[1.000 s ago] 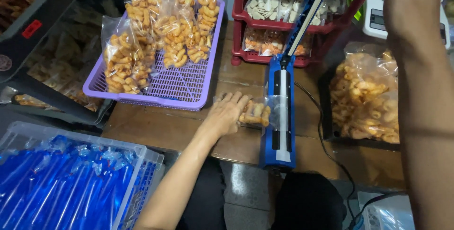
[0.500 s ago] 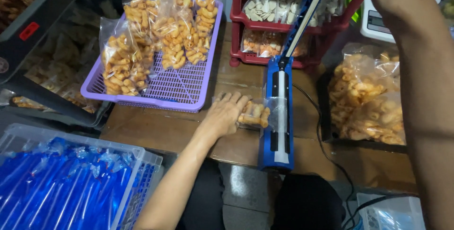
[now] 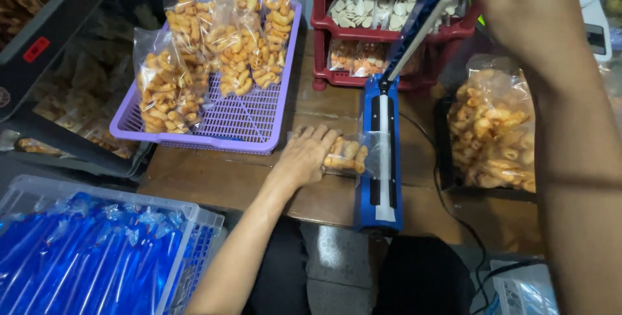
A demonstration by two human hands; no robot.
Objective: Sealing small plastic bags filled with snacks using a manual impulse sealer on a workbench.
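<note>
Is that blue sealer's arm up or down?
Up: the sealer arm slants high above its base, held by the right hand.

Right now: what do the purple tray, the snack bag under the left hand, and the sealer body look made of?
Purple tray: looks like moulded plastic, matte, with a slotted grid floor and rounded rim.
Snack bag under the left hand: thin clear plastic film, glossy, wrinkled, snacks visible through it.
Sealer body: glossy blue shell, painted metal or plastic, cannot tell which; a pale strip runs along its length.

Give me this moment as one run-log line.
left hand: flat on small snack bag | bag mouth: across blue sealer bar | right hand: gripping raised sealer arm
</note>
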